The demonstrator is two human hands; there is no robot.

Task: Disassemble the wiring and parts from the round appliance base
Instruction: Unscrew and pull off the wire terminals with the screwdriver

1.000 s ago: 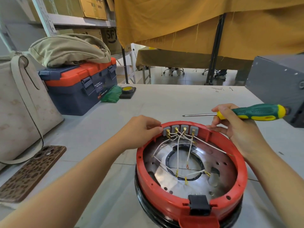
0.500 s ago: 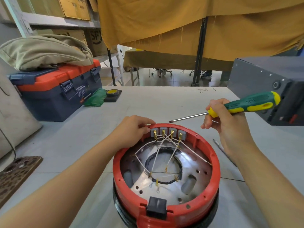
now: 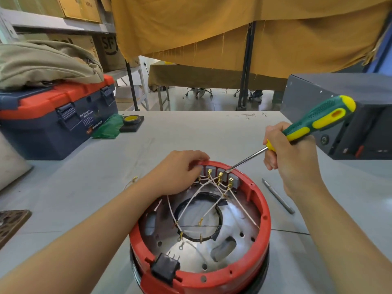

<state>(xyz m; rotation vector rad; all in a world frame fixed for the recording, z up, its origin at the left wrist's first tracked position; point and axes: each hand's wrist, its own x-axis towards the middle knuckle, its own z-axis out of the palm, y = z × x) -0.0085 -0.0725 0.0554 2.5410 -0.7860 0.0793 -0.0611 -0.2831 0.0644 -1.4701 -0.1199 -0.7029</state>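
Red base (image 3: 263,234) low in the centre of the frame, open side up, on the grey table (image 3: 191,132). Inside: a shiny metal plate with a round dark-rimmed opening, white wires (image 3: 192,199) crossing it, brass lugs at their ends. Along the far rim, a row of grey terminals (image 3: 220,172) with brass connectors.

Left hand (image 3: 178,172) resting on the far-left rim, fingers curled over the edge beside the terminals (whether pinching a wire or only the rim, hard to tell, fingertips hidden). Right hand (image 3: 288,158) right of centre, fingers wrapped around the screwdriver (image 3: 314,122) where the green-and-yellow handle meets the shaft; blade slanting down-left, tip touching the terminal row.

Black plug block (image 3: 165,267) on the near rim. Thin metal rod (image 3: 277,196) lying on the table just right of the base. Loose wire (image 3: 131,181) with a brass end left of the base. Blue-and-orange toolbox (image 3: 57,115) at upper left, beige cloth (image 3: 46,62) on top. Grey box (image 3: 347,115) at right.
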